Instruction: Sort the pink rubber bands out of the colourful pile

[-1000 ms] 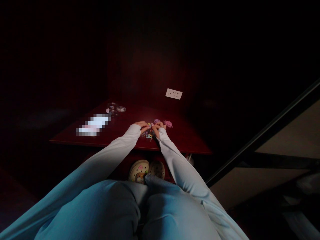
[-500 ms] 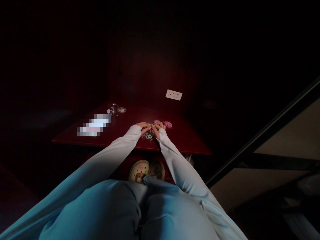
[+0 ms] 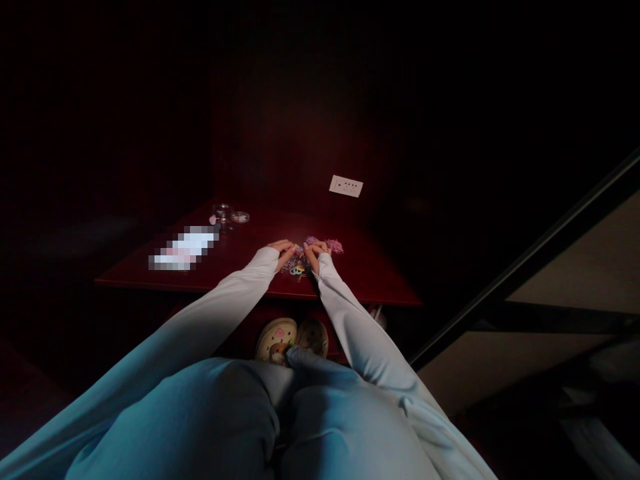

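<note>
My left hand [image 3: 284, 249] is over the table, fingers bent and pressed together near the small loose pieces. Facing it, a short gap away, my right hand [image 3: 318, 251] has its fingers curled in a pinch. Whatever either hand grips is too small to make out. Below and between them lies a pile of small multicoloured loops [image 3: 297, 269], perhaps elastic bands, partly hidden by the hands. Just beyond my right hand sit a purple bunch of thin strands [image 3: 311, 240] and a pink bunch [image 3: 335, 247].
The dark red table [image 3: 240, 263] bears a clear glass jar [image 3: 223, 215], a round lid [image 3: 241, 217] and a pixelated bright rectangle [image 3: 185, 247] at left. A wall socket [image 3: 346, 186] is behind. Clogs [image 3: 277, 339] show below the table edge.
My hands have drawn slightly apart, opening a gap above the multicoloured pile. The whole view has shifted a little; the other objects keep their places on the table.
</note>
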{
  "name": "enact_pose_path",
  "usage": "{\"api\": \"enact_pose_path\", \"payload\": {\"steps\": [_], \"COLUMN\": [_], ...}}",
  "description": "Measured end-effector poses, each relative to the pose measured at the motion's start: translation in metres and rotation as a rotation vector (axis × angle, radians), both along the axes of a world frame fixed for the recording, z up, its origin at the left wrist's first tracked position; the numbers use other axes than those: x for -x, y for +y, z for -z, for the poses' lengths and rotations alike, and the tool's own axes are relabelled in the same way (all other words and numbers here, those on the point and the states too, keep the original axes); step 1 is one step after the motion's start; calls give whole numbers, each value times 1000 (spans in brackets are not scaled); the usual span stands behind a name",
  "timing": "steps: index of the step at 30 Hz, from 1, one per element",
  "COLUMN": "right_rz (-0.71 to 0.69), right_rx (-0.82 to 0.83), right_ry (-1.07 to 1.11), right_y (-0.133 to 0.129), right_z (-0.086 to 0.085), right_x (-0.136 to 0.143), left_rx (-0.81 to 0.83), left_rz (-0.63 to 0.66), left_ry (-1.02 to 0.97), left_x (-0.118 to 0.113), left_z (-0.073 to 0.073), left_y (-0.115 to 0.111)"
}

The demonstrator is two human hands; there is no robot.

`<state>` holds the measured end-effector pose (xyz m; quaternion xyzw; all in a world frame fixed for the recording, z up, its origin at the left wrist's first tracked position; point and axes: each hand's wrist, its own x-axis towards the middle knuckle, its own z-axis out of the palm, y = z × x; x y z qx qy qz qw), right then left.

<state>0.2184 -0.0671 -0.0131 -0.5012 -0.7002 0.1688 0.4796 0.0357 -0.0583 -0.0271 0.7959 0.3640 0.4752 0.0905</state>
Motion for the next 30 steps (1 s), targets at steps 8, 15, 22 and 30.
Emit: {"api": "enact_pose_path", "payload": {"steps": [8, 15, 22, 30], "right_rz": [-12, -25, -30, -46], "right_rx": [1, -6, -27, 1], "right_ry": [-21, -30, -40, -51], "right_y": [-2, 1, 0, 3], "right_z": [-2, 0, 1, 2], "right_x": [0, -1, -2, -3], "left_rx": [-7, 22, 25, 30], "left_rz": [-9, 6, -13, -36], "left_ry": [-37, -53, -71, -53], "left_x": [-3, -3, -3, -2], "left_z": [0, -1, 2, 8], "left_y": [-1, -5, 2, 7]}}
